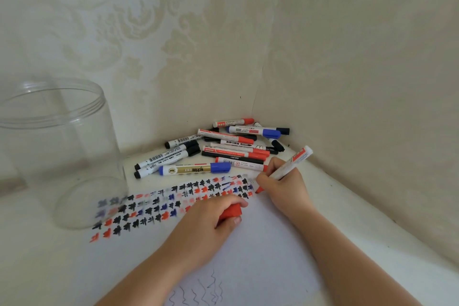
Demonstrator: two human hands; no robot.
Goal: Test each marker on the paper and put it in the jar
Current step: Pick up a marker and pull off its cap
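Marker [289,166], red, uncapped, sits tilted in your right hand [280,185], fingers curled round it, tip on the paper [260,238] by the test marks. Your left hand [211,221] rests on the paper, grip closed round the red cap [231,211]. Jar [59,151] stands far left on the table [37,256].

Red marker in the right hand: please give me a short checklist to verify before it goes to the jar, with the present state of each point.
1. Red marker held firmly by right hand: ok.
2. Tip on the paper, beside the test marks: ok.
3. New mark made: cannot tell.
4. Red cap ready in left hand: ok.
5. Marker capped: not ok.
6. Jar open: ok.
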